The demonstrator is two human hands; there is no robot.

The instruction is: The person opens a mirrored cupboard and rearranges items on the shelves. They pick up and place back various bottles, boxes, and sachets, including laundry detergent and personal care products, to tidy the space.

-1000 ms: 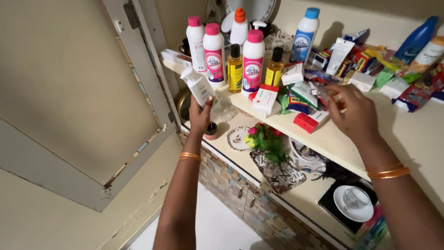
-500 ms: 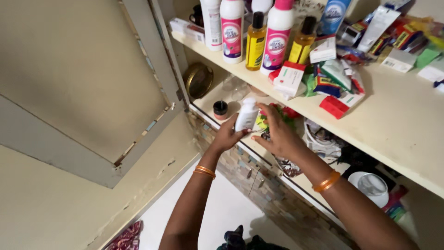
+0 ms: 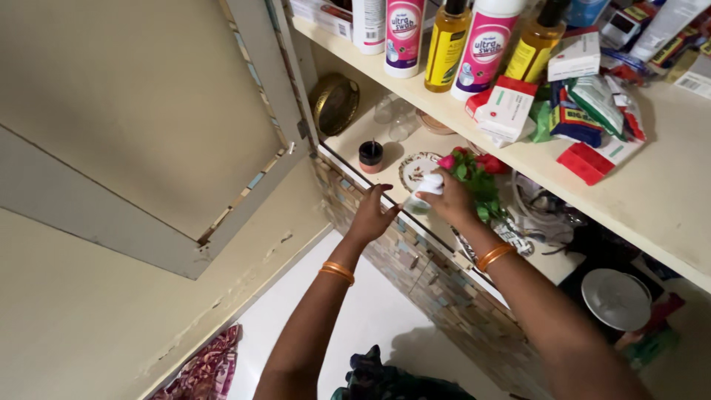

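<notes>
My right hand [image 3: 452,201] grips a small white bottle [image 3: 425,190] at the edge of the lower shelf [image 3: 385,152], fingers wrapped round it. My left hand [image 3: 372,215] hovers just beside it, fingers spread and holding nothing. Red artificial flowers [image 3: 474,169] sit behind the bottle, a small dark jar [image 3: 370,155] to the left, and 2 pink-labelled bottles [image 3: 404,33] on the upper shelf [image 3: 652,200].

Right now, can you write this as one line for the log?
right hand: holds small white bottle | left hand: open, beside bottle | near: red flowers, lower shelf
</notes>
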